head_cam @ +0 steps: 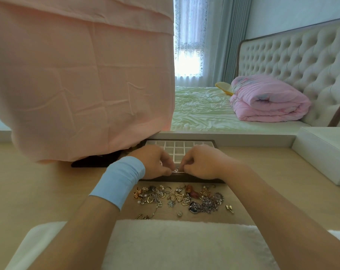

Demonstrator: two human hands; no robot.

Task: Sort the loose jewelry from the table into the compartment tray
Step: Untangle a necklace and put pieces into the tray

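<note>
A white compartment tray with a dark frame lies on the wooden table, its near half covered by my hands. My left hand and my right hand meet over the tray's front row, and both pinch a small silver piece of jewelry between their fingertips. Nearer to me, a heap of loose jewelry is spread on the table: gold and silver pendants, heart-shaped charms, a chain, a round dark pendant. A small gold charm lies apart at the right.
A pink cloth hangs over the left, hiding the table's far left and a dark object under it. A white box stands at the right. A fluffy white mat covers the near edge. Behind is a bed with a pink quilt.
</note>
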